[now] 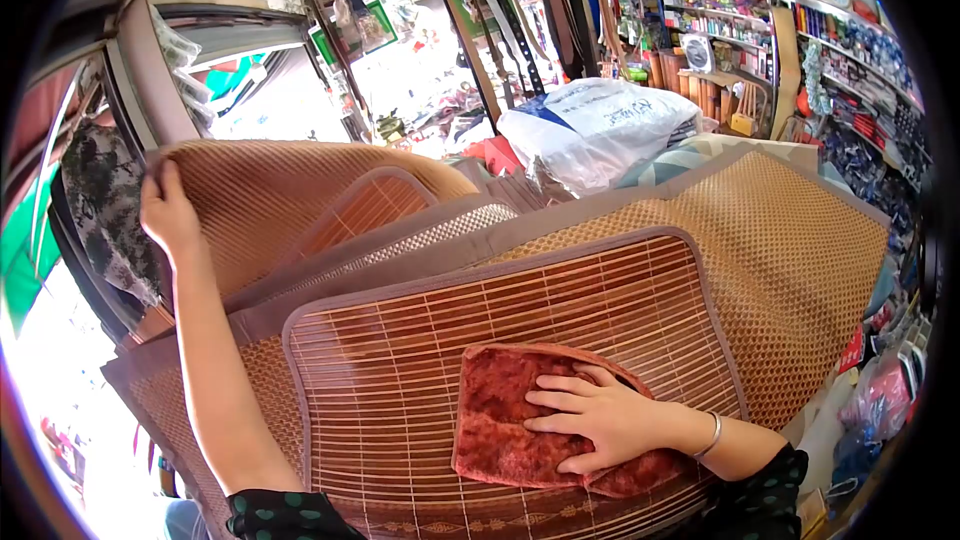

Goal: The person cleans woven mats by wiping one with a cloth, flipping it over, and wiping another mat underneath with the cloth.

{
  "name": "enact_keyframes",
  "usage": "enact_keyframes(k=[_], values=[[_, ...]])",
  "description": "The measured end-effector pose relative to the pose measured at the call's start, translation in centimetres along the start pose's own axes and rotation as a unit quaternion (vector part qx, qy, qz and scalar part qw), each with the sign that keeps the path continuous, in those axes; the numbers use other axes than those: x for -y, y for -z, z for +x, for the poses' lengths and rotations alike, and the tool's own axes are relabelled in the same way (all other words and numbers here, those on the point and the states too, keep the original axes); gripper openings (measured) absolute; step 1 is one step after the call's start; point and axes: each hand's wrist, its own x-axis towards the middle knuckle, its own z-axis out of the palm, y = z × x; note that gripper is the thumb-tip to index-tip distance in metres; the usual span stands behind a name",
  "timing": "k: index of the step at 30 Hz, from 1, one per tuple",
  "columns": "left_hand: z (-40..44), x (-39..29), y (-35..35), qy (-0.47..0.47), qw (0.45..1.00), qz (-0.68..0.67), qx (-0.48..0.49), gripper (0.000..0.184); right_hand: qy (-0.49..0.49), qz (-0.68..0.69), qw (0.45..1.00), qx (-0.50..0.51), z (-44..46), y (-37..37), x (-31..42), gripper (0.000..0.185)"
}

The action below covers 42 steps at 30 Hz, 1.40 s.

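Note:
At the left, my left hand [170,208] is closed on the upper corner of a brown woven mat [260,180], holding that edge raised. My right hand [605,420] lies flat with fingers spread on a folded, dark red plush cloth [495,410]. Under the cloth is a slatted bamboo mat [400,370] with a grey-brown fabric border. That bamboo piece rests on a larger tan woven mat [790,270], whose far right corner sticks up. Part of another slatted bamboo piece [360,210] shows beneath the lifted mat.
A white plastic-wrapped bundle [600,130] sits behind the mats. Belts [465,30] hang from above at the back. Crowded shelves [850,50] line the right side, with bagged goods [880,390] low at the right. A camouflage-patterned item [105,210] stands by the left post.

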Motion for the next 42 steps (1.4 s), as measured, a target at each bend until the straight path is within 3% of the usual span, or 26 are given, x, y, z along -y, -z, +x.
enact_keyframes(k=[1, 2, 3, 5, 6, 7, 11, 14, 15, 17, 18, 20, 21, 23, 27, 29, 32, 34, 35, 42], values=[[2.8, 1.3, 0.5, -0.067, 0.995, 0.036, -0.065, 0.048, -0.001, 0.005, 1.000, -0.004, 0.0, -0.1, -0.1, 0.064], [4.4, -1.8, 2.5, -0.027, 0.994, 0.063, -0.080, 0.051, -0.002, 0.011, 1.000, -0.006, 0.0, -0.1, -0.3, 0.063], [7.3, -2.1, 3.8, -0.063, 0.987, 0.046, -0.138, 0.050, -0.015, 0.003, 1.000, -0.001, 0.1, 0.0, -0.5, 0.064], [8.1, -10.5, 7.8, -0.066, 0.984, 0.042, -0.162, 0.054, -0.041, -0.020, 0.999, 0.010, 0.2, 0.2, -1.2, 0.067], [10.5, -10.8, 9.5, -0.162, 0.967, 0.053, -0.192, 0.057, -0.053, -0.030, 0.998, 0.006, 0.3, 0.1, -1.7, 0.068], [10.4, -13.5, 11.1, -0.179, 0.970, 0.024, -0.162, 0.055, -0.068, -0.031, 0.997, 0.007, 0.4, 0.1, -2.1, 0.068], [8.7, -21.5, 15.1, -0.130, 0.980, -0.041, -0.142, 0.056, -0.099, 0.015, 0.995, 0.005, 0.6, 0.4, -3.1, 0.076], [7.2, -25.4, 16.9, -0.082, 0.980, -0.137, -0.122, 0.055, -0.079, 0.168, 0.971, -0.149, 1.8, 1.1, -4.2, 0.094], [6.9, -25.7, 17.3, -0.079, 0.979, -0.138, -0.125, 0.055, -0.143, 0.283, 0.934, -0.167, 2.0, 2.6, -2.7, 0.099], [6.7, -26.2, 17.6, -0.066, 0.980, -0.141, -0.122, 0.055, -0.127, 0.475, 0.856, -0.160, 2.7, 3.9, -2.4, 0.106], [6.7, -25.8, 17.5, -0.060, 0.980, -0.153, -0.115, 0.054, -0.128, 0.473, 0.856, -0.165, 3.0, 4.1, -1.9, 0.106], [6.7, -25.0, 17.2, -0.046, 0.977, -0.183, -0.099, 0.054, -0.074, 0.724, 0.683, -0.068, 3.9, 4.2, -0.7, 0.108], [6.8, -24.5, 16.9, -0.034, 0.975, -0.202, -0.092, 0.053, -0.074, 0.723, 0.683, -0.074, 4.1, 4.1, -0.1, 0.108], [7.0, -22.8, 16.1, 0.000, 0.968, -0.244, -0.063, 0.053, -0.008, 0.804, 0.594, 0.021, 4.4, 3.9, 1.6, 0.108], [7.2, -17.9, 13.1, 0.100, 0.934, -0.342, 0.018, 0.052, 0.010, 0.797, 0.601, 0.054, 5.7, 2.9, 5.6, 0.098], [6.8, -15.0, 11.4, 0.159, 0.905, -0.389, 0.060, 0.051, -0.079, 0.726, 0.676, 0.097, 6.3, 1.2, 7.6, 0.100], [4.6, -11.9, 8.5, 0.235, 0.854, -0.446, 0.132, 0.050, -0.066, 0.794, 0.587, 0.142, 7.7, -5.8, 8.7, 0.094], [3.2, -10.8, 7.1, 0.226, 0.809, -0.496, 0.217, 0.043, -0.091, 0.788, 0.591, 0.144, 7.7, -6.7, 9.2, 0.090], [2.2, -12.4, 7.1, 0.230, 0.851, -0.436, 0.180, 0.044, -0.099, 0.785, 0.595, 0.144, 7.8, -6.8, 9.4, 0.088], [2.8, -12.1, 6.0, 0.244, 0.856, -0.405, 0.209, 0.045, -0.128, 0.757, 0.628, 0.125, 8.9, -7.0, 10.3, 0.076]])
